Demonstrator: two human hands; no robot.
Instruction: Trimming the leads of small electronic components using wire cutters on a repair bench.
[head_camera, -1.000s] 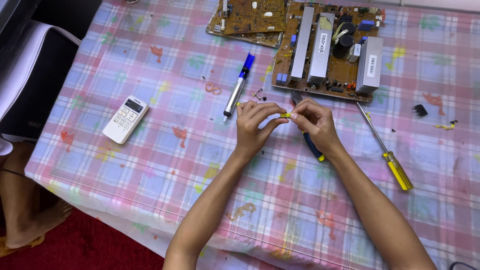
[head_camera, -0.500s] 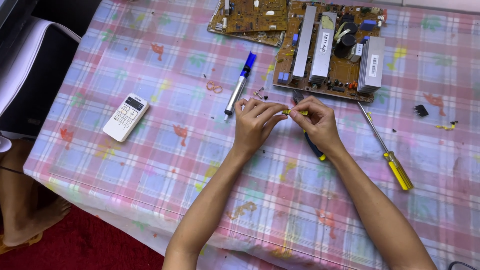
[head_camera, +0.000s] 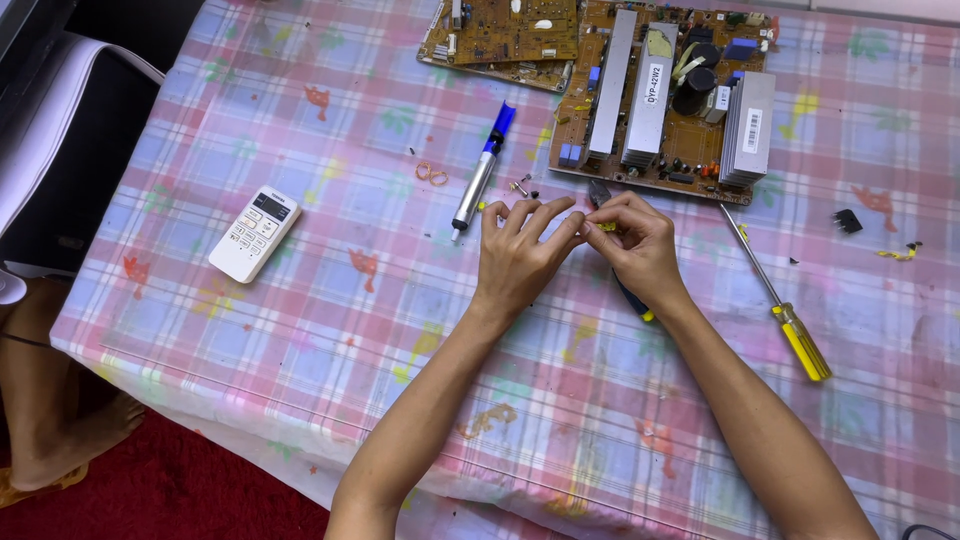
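While both hands meet mid-table, I log: small yellow component (head_camera: 606, 227) pinched between left hand (head_camera: 522, 250) and right hand (head_camera: 640, 245) fingertips, neither nearer; long axis unclear.

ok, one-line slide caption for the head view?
Left hand and right hand pinch a small yellow part over a plaid tablecloth, below a circuit board.

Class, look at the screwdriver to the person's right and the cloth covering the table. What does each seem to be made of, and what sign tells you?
Screwdriver: thin grey shaft, likely metal; translucent yellow handle, probably hard plastic. Tablecloth: pink and blue check with a slight sheen and creases, probably plastic-coated or vinyl, though fabric cannot be ruled out.
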